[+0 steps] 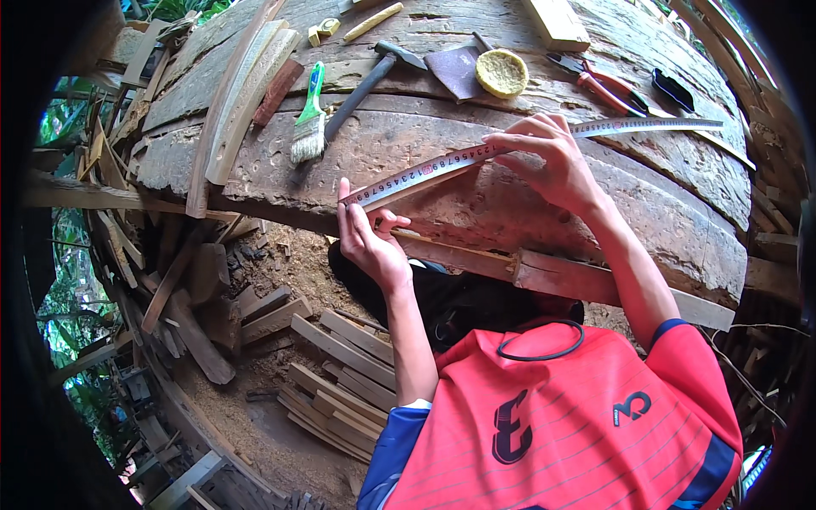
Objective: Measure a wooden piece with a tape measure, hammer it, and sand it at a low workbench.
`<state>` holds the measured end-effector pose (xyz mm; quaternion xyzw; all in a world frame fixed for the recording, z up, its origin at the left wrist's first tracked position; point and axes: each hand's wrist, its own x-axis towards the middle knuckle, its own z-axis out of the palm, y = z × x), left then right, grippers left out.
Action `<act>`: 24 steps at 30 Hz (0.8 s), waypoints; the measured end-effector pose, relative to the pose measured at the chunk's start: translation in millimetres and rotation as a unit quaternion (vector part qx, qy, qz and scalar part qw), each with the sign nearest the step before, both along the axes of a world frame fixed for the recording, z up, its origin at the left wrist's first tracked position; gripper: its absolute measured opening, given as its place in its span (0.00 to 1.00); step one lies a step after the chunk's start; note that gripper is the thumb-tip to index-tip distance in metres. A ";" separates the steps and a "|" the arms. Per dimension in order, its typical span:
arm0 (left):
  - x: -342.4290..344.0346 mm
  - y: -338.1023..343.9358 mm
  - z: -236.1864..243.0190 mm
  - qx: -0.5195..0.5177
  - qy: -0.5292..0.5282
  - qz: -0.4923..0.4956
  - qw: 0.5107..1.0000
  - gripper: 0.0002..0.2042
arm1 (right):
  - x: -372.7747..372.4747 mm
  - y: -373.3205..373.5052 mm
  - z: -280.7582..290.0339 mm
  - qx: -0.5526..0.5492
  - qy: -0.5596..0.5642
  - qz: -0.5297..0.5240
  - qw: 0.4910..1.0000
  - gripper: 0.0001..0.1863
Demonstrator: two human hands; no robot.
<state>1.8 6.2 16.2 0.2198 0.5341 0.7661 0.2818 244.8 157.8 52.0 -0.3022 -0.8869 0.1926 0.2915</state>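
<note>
A white measuring tape strip point(416, 173) with dark markings stretches across the front of the worn wooden workbench point(654, 217). My left hand point(371, 246) is closed on the tape's near left end, the thumb and fingers pressed to it. Farther right, my right hand point(548, 161) pinches the same strip between thumb and fingers. Beyond that hand the tape runs on to the right, just over the bench top. Under the tape, between my hands, shows the edge of a thin wooden strip point(442, 181), partly hidden by the tape and fingers.
On the bench lie a green-handled paintbrush point(308, 127), a hammer point(364, 92), sandpaper point(455, 71), a round tan pad point(501, 73), red-handled pliers point(602, 87), a black object point(672, 90) and a wood block point(557, 24). Curved wood strips point(246, 106) overhang its left side. Cut slats point(340, 382) cover the ground below.
</note>
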 end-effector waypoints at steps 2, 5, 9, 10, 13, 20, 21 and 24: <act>0.2 0.4 -0.3 -0.002 0.002 0.002 1.000 0.26 | 0.6 0.2 -0.5 -0.007 0.001 -0.002 1.000 0.15; 2.5 2.1 2.0 -0.019 0.014 0.014 1.000 0.27 | 1.8 0.1 2.6 -0.024 -0.007 0.009 1.000 0.15; 2.3 2.6 6.4 0.000 -0.018 0.017 1.000 0.28 | 1.4 -0.5 5.1 -0.028 -0.013 0.019 0.999 0.15; 1.7 2.4 5.7 0.005 -0.022 0.007 1.000 0.28 | 1.8 0.1 4.5 -0.032 -0.011 0.027 0.999 0.15; 1.1 1.2 4.3 0.018 -0.021 0.009 1.000 0.27 | 2.9 0.9 4.1 -0.038 -0.013 0.035 0.999 0.16; 0.0 1.1 0.6 0.018 -0.025 0.008 0.999 0.24 | 4.9 1.0 10.9 -0.005 -0.007 0.040 0.999 0.19; -0.1 1.2 1.0 0.016 -0.027 0.009 0.999 0.25 | 5.0 1.3 11.9 -0.005 -0.007 0.040 0.999 0.19; -0.9 0.6 -0.1 0.018 -0.025 0.007 1.000 0.25 | 5.2 2.2 13.1 0.005 -0.003 0.041 0.999 0.19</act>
